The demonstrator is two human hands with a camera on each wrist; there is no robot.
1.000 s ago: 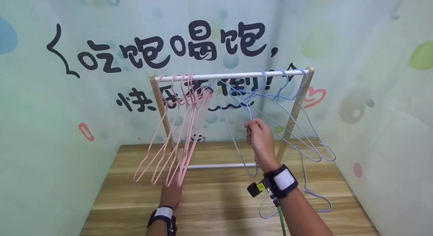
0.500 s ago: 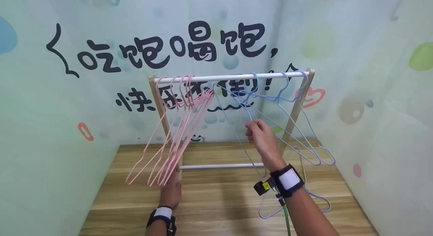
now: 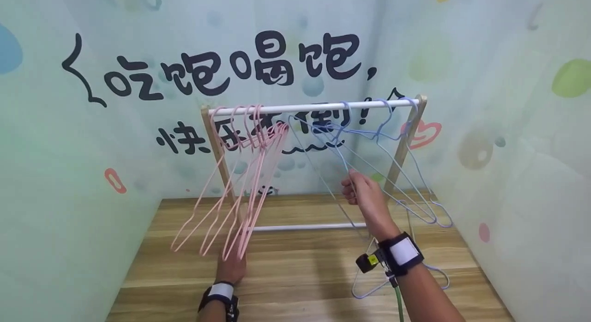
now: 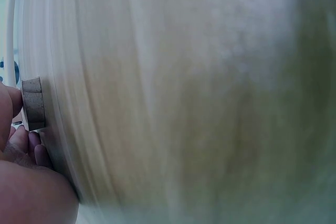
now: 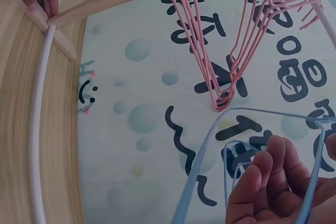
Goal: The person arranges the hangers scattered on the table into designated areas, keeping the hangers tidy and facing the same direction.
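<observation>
My right hand [image 3: 368,199] has its fingers curled about the near arm of a blue wire hanger [image 3: 314,162], whose hook sits over the rack's top bar. Between thumb and fingers runs the blue wire in the right wrist view. Low at the left, my left hand [image 3: 232,268] grips the wooden foot [image 4: 34,103] of the hanger rack, thumb on one side and fingers on the other; pink hangers partly cover this hand in the head view. Several pink hangers [image 3: 249,174] hang bunched at the left end of the white top bar [image 3: 300,108].
More blue hangers [image 3: 408,174] hang at the bar's right end. One loose blue hanger [image 3: 364,295] lies on the wooden table [image 3: 295,280] behind my right wrist. A white lower bar [image 3: 309,227] joins the rack's legs. Printed walls [image 3: 526,174] enclose the table.
The held blue hanger's hook has slid left along the bar. My right hand has shifted right and slightly down. The pink hangers have swung; my left hand stays at the foot.
</observation>
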